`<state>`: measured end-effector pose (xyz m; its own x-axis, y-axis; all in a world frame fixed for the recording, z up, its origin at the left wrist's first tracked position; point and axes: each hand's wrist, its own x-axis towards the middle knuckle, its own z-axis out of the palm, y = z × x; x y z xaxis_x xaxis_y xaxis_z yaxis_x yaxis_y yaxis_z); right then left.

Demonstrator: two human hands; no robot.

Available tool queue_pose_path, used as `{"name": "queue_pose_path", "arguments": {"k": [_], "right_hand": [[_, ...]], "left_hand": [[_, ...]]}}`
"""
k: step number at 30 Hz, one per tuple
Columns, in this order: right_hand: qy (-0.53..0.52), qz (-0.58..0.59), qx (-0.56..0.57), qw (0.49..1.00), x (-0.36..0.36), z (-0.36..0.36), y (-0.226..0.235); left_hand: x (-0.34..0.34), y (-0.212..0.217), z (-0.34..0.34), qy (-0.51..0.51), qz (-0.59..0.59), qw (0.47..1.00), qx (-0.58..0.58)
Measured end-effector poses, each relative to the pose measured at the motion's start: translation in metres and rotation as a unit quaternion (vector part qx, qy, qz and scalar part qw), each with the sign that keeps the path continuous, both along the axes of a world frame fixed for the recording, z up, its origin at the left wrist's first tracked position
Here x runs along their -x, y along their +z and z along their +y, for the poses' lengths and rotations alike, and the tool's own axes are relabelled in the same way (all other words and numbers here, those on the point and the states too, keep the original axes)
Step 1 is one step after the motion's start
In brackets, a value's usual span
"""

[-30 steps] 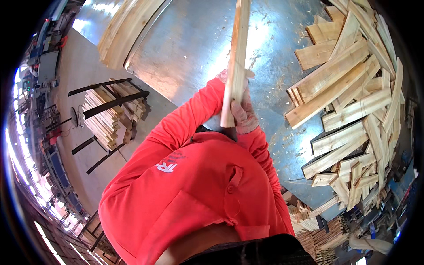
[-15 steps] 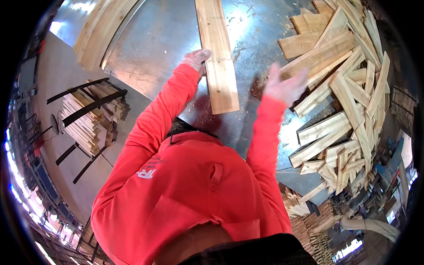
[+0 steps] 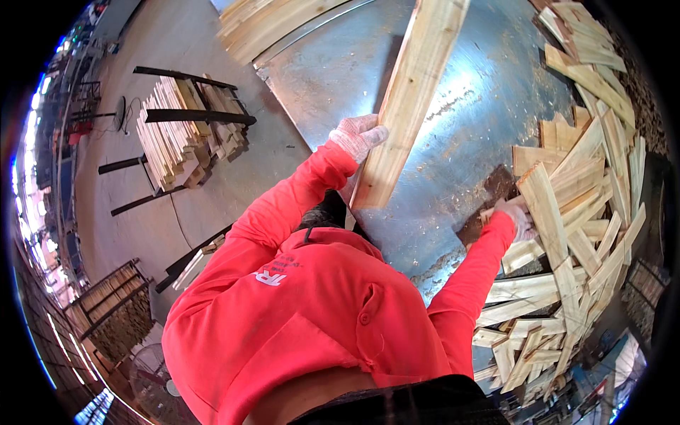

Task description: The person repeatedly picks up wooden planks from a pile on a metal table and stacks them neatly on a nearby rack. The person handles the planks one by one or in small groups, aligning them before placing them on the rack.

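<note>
At far left, a black rack [image 3: 200,115] stands on the floor [image 3: 273,131] and bears a stack of pale boards [image 3: 168,138]. Right of it, at the upper edge, long planks [image 3: 273,28] lie side by side. My left hand [image 3: 358,137] grips the left edge of a wooden board [image 3: 414,99], thumb across the upper face. The board lies slantwise over the metal table [image 3: 499,85], its near end close to my body and its far end past the upper edge of view. Sawdust dots the table to its right. My right hand [image 3: 517,218] is at the left side of a loose pile of boards [image 3: 552,219], among the board ends; I cannot tell whether its fingers are closed on one.
</note>
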<state>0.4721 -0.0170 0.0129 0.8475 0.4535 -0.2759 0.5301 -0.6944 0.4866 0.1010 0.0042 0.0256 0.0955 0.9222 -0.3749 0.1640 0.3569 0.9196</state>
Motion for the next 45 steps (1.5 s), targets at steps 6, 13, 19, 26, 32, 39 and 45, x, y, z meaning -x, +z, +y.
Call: {"name": "queue_pose_path", "arguments": {"k": [6, 13, 19, 26, 32, 39, 45], "right_hand": [[0.117, 0.019, -0.066, 0.991, -0.028, -0.069, 0.005], [0.259, 0.344, 0.121, 0.894, 0.028, -0.143, 0.047], [0.617, 0.104, -0.083, 0.776, 0.056, -0.014, 0.051], [0.531, 0.266, -0.044, 0.803, 0.058, 0.052, 0.025], [0.275, 0.506, -0.132, 0.807, 0.017, 0.046, -0.057], [0.112, 0.444, -0.280, 0.844, 0.128, -0.015, -0.046], [0.002, 0.542, -0.450, 0.710, 0.169, 0.001, -0.027]], "left_hand": [[0.024, 0.015, -0.016, -0.020, 0.061, 0.995, -0.078], [0.044, 0.034, -0.027, 0.012, 0.260, 0.964, -0.063], [0.068, 0.043, -0.057, 0.064, 0.284, 0.957, 0.004], [0.122, 0.019, -0.129, 0.231, 0.019, 0.971, -0.055], [0.172, -0.010, -0.156, 0.327, -0.362, 0.872, 0.028], [0.230, -0.019, -0.143, 0.289, -0.182, 0.939, -0.021], [0.128, 0.051, -0.053, -0.027, 0.207, 0.978, 0.021]]}}
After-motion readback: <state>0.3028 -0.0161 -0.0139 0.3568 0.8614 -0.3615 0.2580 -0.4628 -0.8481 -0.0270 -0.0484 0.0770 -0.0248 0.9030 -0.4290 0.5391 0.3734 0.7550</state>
